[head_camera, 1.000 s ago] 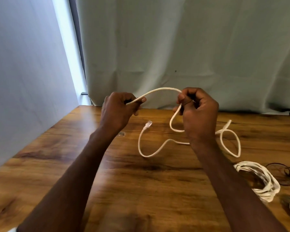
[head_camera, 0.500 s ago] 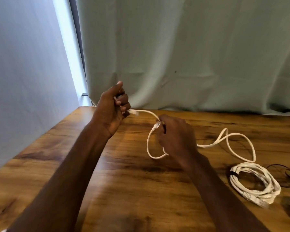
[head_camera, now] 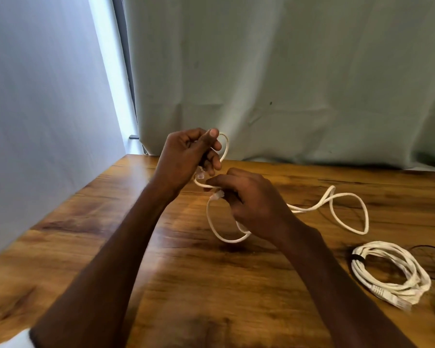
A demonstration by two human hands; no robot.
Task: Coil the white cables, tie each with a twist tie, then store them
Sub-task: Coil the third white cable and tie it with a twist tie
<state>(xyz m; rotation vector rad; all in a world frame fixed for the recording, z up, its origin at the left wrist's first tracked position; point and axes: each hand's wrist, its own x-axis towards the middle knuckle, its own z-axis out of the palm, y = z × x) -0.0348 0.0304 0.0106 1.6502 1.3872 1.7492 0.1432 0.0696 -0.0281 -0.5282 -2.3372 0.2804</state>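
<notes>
White cable is half coiled: my left hand grips the first small loop above the wooden table, my right hand pinches the next turn. Loose slack trails right; I judge gathering it comes next. Near right, a tied bundle lies finished. No readable writing.

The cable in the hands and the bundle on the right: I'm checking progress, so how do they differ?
The cable is loose, with one open loop trailing across the table; the bundle is wound into a tight coil. The cable is gripped by both the left hand and the right hand; the bundle lies untouched. The bundle has a dark tie around it; the cable shows none. Both are white, with plugs on their ends.
</notes>
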